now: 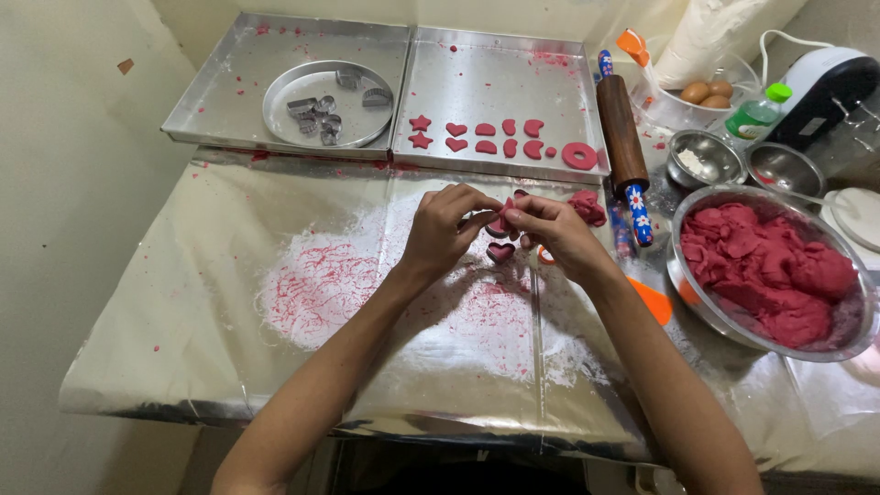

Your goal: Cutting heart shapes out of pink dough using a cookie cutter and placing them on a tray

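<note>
My left hand [446, 223] and my right hand [554, 229] meet over the floured foil table, both pinching one small piece of red dough [500, 221] between the fingertips. Just below them a heart-shaped cutter filled with red dough [500, 251] lies on the foil. A lump of red dough [588, 207] rests right of my right hand. Beyond, a metal tray [500, 82] carries cut red shapes: stars, hearts, half rounds and a ring [579, 156].
A second tray [229, 92] at the back left holds a round pan with several metal cutters [325, 112]. A rolling pin [623, 137] lies right of the trays. A steel bowl of red dough [768, 270], small bowls, eggs [707, 93] and a green-capped bottle stand at right.
</note>
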